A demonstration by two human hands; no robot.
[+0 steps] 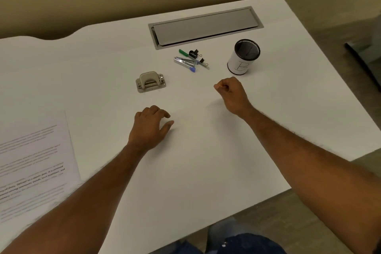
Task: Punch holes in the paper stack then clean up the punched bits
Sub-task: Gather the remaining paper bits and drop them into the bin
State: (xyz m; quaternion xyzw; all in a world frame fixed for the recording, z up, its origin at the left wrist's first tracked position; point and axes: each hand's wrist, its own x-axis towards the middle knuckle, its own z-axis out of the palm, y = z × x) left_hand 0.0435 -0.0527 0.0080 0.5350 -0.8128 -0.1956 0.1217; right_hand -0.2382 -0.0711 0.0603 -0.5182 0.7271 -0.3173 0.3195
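White desk (206, 161) with office items.
Left hand (149, 128) relaxed, fingertips on desk; right hand (232, 94) fisted, contents unseen. Beige hole punch (150, 82) just beyond left hand; paper stack (35, 161) at near-left edge. Cup (243, 57) marked B beyond right hand, interior dark, contents unclear; pens and clips (191, 61) between punch and cup.

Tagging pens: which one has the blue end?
The front pen, beside the stapler; the back pen, by a binder clip, is green-ended.
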